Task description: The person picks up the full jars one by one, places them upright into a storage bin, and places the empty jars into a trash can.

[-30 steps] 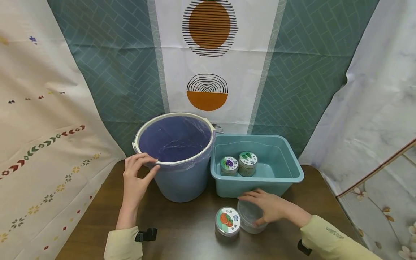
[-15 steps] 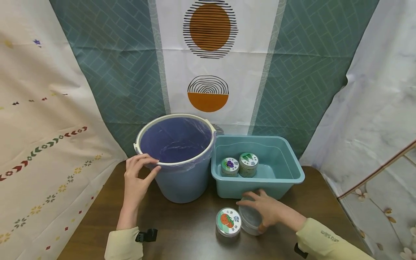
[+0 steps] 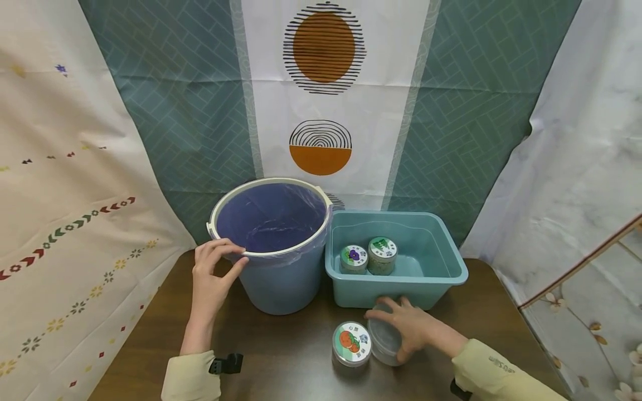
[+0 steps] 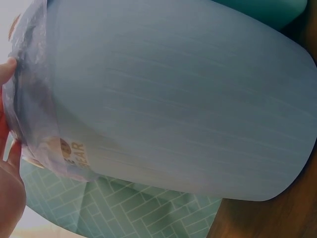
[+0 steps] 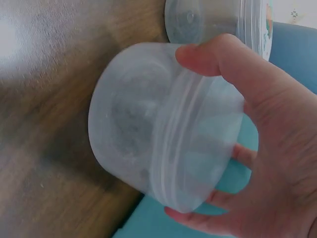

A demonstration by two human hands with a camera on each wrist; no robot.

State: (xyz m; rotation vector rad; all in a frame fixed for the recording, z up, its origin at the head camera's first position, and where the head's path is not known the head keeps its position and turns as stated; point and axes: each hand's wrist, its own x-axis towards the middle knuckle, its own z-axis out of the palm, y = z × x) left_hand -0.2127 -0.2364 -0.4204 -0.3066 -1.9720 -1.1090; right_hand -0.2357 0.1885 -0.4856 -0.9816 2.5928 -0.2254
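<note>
My left hand [image 3: 212, 275] pinches the white rim of a blue trash bin [image 3: 283, 284], thumb outside below the edge and fingers over the liner. In the left wrist view, that bin [image 4: 183, 99] fills most of the frame. My right hand [image 3: 415, 329] spans a clear, unlabelled plastic jar [image 5: 129, 119], with the thumb on one side of its lid and fingers around the far side. It stands upright on the wooden table; no contents show inside. Just left of it is another jar [image 3: 352, 343], whose lid bears an orange fruit picture.
A teal plastic tub [image 3: 396, 288] stands right behind the right hand, beside the bin. Two lidded jars sit inside it: one with a purple picture [image 3: 354, 258], one with a green picture [image 3: 383, 254]. Patterned cloths [image 3: 200, 100] hang behind and at the sides.
My right hand has drawn in around the clear jar, its thumb now at the lid's near side. The left hand keeps its hold on the bin's rim.
</note>
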